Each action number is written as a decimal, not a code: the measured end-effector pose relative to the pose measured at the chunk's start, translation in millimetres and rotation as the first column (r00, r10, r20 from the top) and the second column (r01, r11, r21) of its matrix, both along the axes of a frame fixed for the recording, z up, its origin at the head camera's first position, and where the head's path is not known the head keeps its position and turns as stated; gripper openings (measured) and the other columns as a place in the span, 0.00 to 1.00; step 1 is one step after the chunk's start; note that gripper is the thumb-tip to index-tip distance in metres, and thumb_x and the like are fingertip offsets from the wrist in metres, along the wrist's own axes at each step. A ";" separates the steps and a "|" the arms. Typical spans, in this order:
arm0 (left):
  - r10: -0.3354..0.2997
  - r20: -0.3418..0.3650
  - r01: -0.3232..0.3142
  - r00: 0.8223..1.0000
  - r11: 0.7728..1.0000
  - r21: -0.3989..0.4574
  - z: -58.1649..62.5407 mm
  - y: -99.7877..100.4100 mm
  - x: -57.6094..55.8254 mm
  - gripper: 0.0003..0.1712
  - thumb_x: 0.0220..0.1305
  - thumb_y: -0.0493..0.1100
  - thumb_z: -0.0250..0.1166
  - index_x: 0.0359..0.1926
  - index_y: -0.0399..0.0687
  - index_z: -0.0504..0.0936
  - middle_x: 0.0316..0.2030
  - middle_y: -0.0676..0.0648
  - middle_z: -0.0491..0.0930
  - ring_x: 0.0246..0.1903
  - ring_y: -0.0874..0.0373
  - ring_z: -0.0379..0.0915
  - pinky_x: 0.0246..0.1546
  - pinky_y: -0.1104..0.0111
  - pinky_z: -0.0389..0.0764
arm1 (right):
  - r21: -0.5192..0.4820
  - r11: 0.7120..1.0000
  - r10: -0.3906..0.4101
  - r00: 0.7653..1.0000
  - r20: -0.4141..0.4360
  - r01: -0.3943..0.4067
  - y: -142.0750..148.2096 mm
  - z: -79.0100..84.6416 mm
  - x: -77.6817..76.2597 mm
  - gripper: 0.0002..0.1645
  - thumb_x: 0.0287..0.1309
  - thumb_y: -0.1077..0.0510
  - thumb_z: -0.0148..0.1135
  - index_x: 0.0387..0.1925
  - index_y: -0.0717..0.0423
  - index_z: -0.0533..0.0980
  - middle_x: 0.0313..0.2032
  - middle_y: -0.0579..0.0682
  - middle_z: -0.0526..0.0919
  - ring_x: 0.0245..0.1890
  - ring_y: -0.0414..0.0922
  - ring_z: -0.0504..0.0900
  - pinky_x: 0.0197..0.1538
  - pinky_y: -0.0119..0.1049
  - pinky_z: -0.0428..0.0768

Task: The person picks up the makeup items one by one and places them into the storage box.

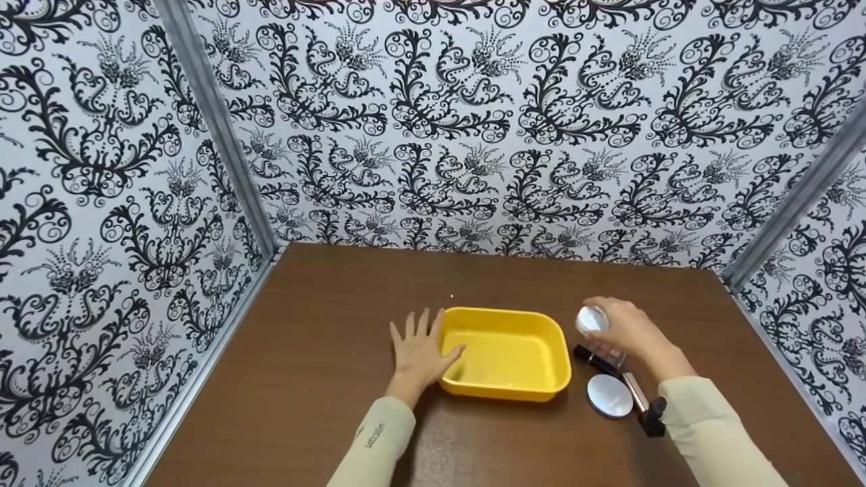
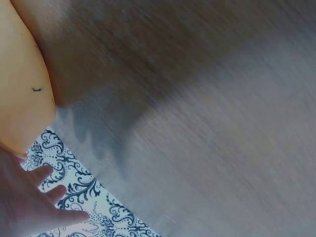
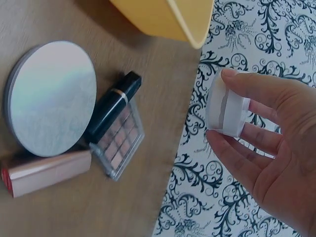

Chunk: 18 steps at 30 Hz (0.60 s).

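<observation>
My right hand (image 1: 629,329) pinches a small white round jar (image 3: 225,106) between thumb and fingers, held above the table right of the yellow tub. A grey band runs round the jar's side in the right wrist view. My left hand (image 1: 417,355) is at the left rim of the yellow tub (image 1: 504,392), fingers spread and straight, thumb over the rim. Under and near my right hand lie an eyeshadow palette (image 3: 121,140), a black tube (image 3: 114,105) overlapping it, a round silver-topped compact (image 3: 53,98) and a rose-gold lipstick-like tube (image 3: 49,173).
The brown table (image 1: 331,325) carries everything. Patterned walls (image 1: 460,135) rise behind it and at both sides, with grey metal posts (image 1: 223,128) at the corners. A small black object (image 1: 652,418) sits by my right sleeve.
</observation>
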<state>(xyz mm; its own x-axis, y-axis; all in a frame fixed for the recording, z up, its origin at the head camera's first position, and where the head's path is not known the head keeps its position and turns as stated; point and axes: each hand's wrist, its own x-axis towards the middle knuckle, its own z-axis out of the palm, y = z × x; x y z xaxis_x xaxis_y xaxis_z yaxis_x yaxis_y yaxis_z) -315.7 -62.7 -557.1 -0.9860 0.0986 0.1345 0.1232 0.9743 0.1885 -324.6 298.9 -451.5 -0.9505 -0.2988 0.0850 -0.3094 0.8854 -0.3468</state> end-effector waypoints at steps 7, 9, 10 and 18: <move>0.005 -0.009 -0.005 1.000 1.000 -0.015 -0.1 -0.7 0.1 0.49 0.62 0.78 0.47 0.78 0.62 0.54 0.76 0.45 0.60 0.75 0.40 0.53 0.71 0.33 0.48 | -0.009 1.000 0.023 1.000 -0.001 -0.023 -18.9 0.6 -3.4 0.35 0.50 0.55 0.73 0.60 0.61 0.75 0.53 0.65 0.82 0.46 0.59 0.81 0.52 0.60 0.79; 0.007 -0.017 -0.007 1.000 1.000 -0.023 0.5 -0.7 0.3 0.49 0.62 0.78 0.47 0.78 0.62 0.55 0.75 0.45 0.60 0.75 0.40 0.53 0.71 0.33 0.49 | -0.009 0.999 0.037 0.999 -0.009 -0.037 -23.2 0.4 -4.9 0.35 0.50 0.54 0.72 0.60 0.61 0.75 0.54 0.64 0.82 0.48 0.59 0.81 0.53 0.60 0.79; 0.007 -0.020 -0.007 1.000 1.000 -0.024 0.9 -0.6 0.4 0.49 0.62 0.78 0.46 0.78 0.62 0.55 0.75 0.45 0.61 0.75 0.40 0.53 0.71 0.33 0.50 | -0.008 0.999 0.041 0.999 -0.013 -0.042 -25.2 0.3 -5.8 0.36 0.49 0.54 0.72 0.60 0.61 0.75 0.54 0.63 0.82 0.48 0.59 0.81 0.53 0.59 0.79; 0.000 -0.015 0.000 1.000 1.000 -0.021 2.5 -0.2 2.7 0.49 0.63 0.78 0.45 0.78 0.62 0.55 0.75 0.45 0.60 0.75 0.40 0.53 0.71 0.33 0.50 | -0.010 0.998 0.066 0.998 0.006 -0.066 -43.3 -0.6 -11.0 0.33 0.51 0.57 0.71 0.60 0.61 0.76 0.55 0.63 0.82 0.49 0.59 0.81 0.56 0.60 0.78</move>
<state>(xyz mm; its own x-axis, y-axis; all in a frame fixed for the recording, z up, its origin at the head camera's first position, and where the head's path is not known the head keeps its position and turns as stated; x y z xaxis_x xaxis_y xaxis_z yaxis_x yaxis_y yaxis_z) -313.1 -62.9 -554.6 -0.9839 0.1016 0.1471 0.1259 0.9780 0.1664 -335.6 255.5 -452.0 -0.9293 -0.3601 0.0821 -0.3647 0.8597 -0.3577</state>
